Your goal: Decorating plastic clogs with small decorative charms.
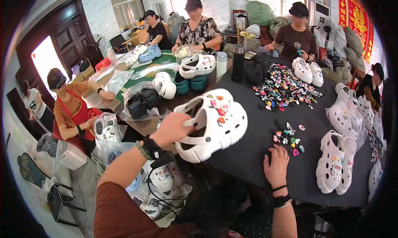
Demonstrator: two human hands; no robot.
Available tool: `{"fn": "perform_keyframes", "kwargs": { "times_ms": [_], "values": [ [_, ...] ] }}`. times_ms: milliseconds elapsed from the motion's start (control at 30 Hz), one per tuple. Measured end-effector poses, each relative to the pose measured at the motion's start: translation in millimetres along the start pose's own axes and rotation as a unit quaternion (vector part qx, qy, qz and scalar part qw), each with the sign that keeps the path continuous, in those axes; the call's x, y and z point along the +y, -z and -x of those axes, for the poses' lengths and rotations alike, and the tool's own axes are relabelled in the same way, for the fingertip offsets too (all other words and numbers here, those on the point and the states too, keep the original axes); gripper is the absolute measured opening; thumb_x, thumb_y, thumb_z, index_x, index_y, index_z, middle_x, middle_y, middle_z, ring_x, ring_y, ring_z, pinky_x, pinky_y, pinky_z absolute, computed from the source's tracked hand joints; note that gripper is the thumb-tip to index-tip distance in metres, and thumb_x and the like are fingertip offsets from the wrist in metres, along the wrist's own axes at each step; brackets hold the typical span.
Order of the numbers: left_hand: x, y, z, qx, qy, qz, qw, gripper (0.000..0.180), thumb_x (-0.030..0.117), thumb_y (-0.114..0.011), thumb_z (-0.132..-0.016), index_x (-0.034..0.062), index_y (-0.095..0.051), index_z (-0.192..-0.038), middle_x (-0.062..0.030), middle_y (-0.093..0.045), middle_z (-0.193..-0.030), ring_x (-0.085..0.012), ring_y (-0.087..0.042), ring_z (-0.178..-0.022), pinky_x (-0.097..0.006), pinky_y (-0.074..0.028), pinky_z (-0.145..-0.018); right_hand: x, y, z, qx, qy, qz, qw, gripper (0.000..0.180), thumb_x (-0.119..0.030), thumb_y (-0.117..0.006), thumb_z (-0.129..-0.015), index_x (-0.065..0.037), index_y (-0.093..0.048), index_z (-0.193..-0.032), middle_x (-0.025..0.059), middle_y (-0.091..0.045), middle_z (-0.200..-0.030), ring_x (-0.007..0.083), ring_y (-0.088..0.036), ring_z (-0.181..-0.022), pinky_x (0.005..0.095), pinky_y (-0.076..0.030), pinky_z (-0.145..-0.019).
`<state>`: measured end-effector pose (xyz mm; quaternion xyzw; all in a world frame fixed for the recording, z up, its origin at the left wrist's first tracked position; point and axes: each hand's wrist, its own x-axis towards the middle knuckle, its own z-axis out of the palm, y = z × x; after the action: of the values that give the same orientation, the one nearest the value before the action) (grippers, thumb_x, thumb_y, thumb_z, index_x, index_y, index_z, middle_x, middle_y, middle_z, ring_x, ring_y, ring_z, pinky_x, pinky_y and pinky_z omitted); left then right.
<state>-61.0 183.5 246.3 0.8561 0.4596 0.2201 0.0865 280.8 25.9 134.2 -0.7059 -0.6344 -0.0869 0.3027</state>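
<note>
— Gripping the white clogs [213, 124] at frame centre, our left hand [174, 128] lifts them above the surface [248, 155].
— And our right hand [277, 165] rests released beside small charms [289, 139].

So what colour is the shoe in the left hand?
White clog, with little colourful charms on top; head view.

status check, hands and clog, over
Left hand grips white clog, lifted. Right hand flat on black table beside small charms. Nothing blocking.

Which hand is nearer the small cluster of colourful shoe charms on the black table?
Right. The right hand rests flat just below the small charm cluster; the left hand holds a white clog further left.
</note>
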Motion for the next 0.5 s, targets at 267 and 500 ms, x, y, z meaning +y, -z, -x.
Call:
{"fn": "perform_keyframes", "kwargs": {
  "times_ms": [267,500],
  "values": [
    [-98,76,-87,0.095,0.179,-0.115,0.972,0.039,0.039,-0.074,-0.075,0.0043,-0.071,-0.092,-0.0196,-0.069,-0.089,-0.0370,-0.066,-0.088,-0.045,-0.051,-0.079,-4,9,-2,-0.018,-0.011,-0.004,1.000,0.029,-0.010,-0.064,-0.081,-0.003,-0.056,-0.108,0.0157,-0.052,-0.123,0.0373,-0.044,-0.122,0.0502,-0.035,-0.101],
    [-257,99,-189,0.369,0.191,-0.046,0.909,0.049,0.043,-0.066,-0.080,-0.0002,-0.070,-0.102,-0.0271,-0.068,-0.095,-0.0395,-0.066,-0.091,-0.043,-0.052,-0.085,-7,5,-10,-0.016,0.001,-0.011,1.000,0.029,-0.010,-0.065,-0.079,-0.004,-0.055,-0.106,0.0145,-0.052,-0.120,0.0361,-0.045,-0.119,0.0492,-0.035,-0.099]
  ]
}}
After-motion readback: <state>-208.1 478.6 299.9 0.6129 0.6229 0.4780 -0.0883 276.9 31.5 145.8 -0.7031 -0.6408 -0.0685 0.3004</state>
